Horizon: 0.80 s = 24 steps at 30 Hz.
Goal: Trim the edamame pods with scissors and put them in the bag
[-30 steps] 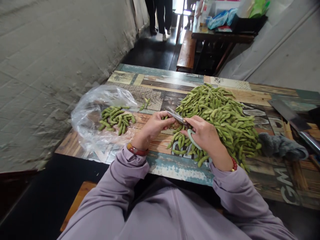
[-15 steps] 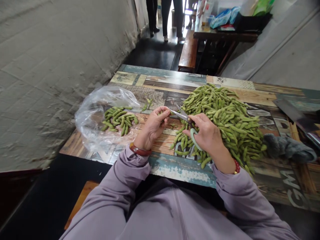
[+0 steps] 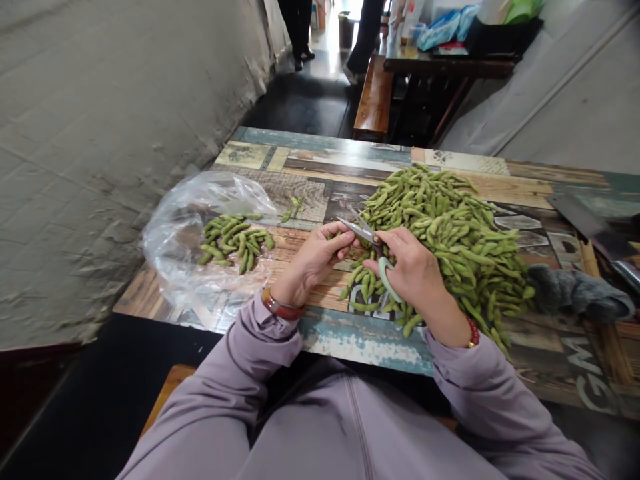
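Observation:
My right hand (image 3: 413, 263) is wrapped round the pale green handles of a pair of scissors (image 3: 384, 270), whose blades are parted and point left. Close to the blade tips, my left hand (image 3: 320, 257) pinches an edamame pod, mostly hidden by the fingers. A big heap of green edamame pods (image 3: 450, 233) lies beside and beyond my right hand. Left of my left hand, a smaller pile of pods (image 3: 235, 240) rests on a clear plastic bag (image 3: 175, 220) spread on the table.
Several green scraps (image 3: 294, 208) lie on the patchwork-patterned table (image 3: 370, 340). At the right are a cleaver (image 3: 590, 223) and a grey fuzzy cloth (image 3: 575, 293). A wall (image 3: 100, 133) runs along the left. Beyond are a bench (image 3: 374, 93), another table (image 3: 450, 65) and people's legs (image 3: 297, 30).
My left hand has shifted right, closer to the scissors, and its fingers now overlap the blades' tips. My right hand has barely moved. In the background, a person's legs have moved.

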### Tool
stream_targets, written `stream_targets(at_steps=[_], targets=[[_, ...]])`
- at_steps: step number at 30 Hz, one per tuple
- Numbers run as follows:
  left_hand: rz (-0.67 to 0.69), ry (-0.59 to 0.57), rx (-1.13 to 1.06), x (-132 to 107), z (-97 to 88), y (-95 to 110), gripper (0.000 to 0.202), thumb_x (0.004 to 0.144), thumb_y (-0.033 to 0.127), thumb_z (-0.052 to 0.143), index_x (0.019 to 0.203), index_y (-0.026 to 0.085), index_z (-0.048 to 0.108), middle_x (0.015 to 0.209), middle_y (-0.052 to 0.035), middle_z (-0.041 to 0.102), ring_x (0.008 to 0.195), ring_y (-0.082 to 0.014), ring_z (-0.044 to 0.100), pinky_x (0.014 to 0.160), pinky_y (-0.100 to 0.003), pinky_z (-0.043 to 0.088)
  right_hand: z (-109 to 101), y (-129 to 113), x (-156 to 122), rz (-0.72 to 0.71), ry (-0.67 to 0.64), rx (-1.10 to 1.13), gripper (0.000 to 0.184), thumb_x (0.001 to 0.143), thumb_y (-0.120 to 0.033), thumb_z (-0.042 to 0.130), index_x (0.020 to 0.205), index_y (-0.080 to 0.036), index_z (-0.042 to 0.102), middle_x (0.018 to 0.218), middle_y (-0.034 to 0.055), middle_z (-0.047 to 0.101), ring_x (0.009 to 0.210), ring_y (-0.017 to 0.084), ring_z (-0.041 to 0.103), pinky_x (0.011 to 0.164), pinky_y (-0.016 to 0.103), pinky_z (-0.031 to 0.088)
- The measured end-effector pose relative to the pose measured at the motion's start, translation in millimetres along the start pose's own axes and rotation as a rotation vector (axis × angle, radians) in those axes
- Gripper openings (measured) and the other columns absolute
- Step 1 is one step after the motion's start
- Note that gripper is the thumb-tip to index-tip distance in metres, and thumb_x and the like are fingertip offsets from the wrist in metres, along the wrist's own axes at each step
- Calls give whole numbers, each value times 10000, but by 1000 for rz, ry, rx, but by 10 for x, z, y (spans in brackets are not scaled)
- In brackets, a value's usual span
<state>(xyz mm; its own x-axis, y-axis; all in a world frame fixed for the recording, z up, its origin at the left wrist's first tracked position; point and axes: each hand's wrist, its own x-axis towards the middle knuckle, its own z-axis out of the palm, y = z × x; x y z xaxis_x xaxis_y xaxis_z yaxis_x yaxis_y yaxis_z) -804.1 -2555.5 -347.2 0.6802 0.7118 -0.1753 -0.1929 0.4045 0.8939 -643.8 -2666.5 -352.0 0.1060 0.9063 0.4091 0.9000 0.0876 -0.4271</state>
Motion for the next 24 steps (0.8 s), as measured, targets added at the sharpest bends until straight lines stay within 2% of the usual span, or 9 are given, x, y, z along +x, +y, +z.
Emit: stream_targets(at_steps=[8, 13, 16, 20, 24], targets=[[19, 38, 2, 0, -34, -2, 283, 666, 307, 850, 781, 102, 693, 654, 5, 586, 479, -9, 404, 442, -140, 257, -6, -1, -4, -11, -36, -18, 347, 859, -297, 708, 1185, -184, 663, 1037, 90, 683, 806, 214, 660, 673, 305, 507], [-18, 51, -10, -11, -4, 23, 332, 647, 329, 861, 708, 115, 615, 620, 19, 551, 454, -5, 364, 420, -142, 212, -7, 10, -12, -4, -54, -66, 342, 876, -317, 700, 1196, -203, 663, 1046, 80, 697, 890, 229, 674, 708, 302, 504], [-31, 53, -4, -9, 0, 30, 344, 663, 341, 849, 690, 128, 580, 583, 39, 495, 454, -13, 363, 419, -142, 214, -7, 18, -17, -5, -58, -92, 311, 891, -321, 680, 1185, -219, 669, 1042, 71, 700, 838, 212, 671, 682, 292, 489], [6, 109, -19, 28, -42, 27, 259, 690, 286, 812, 733, 139, 603, 577, 55, 433, 461, -19, 351, 414, -139, 228, -46, 28, -10, 20, -23, -113, 294, 899, -341, 661, 1169, -227, 673, 1021, 67, 695, 768, 206, 654, 652, 305, 478], [13, 141, -57, 70, -68, 39, 215, 734, 252, 752, 720, 158, 559, 621, 47, 441, 457, -25, 352, 397, -152, 215, -106, 45, 8, 69, 36, -103, 302, 916, -361, 625, 1187, -233, 662, 1049, 88, 679, 817, 236, 653, 700, 349, 502]])
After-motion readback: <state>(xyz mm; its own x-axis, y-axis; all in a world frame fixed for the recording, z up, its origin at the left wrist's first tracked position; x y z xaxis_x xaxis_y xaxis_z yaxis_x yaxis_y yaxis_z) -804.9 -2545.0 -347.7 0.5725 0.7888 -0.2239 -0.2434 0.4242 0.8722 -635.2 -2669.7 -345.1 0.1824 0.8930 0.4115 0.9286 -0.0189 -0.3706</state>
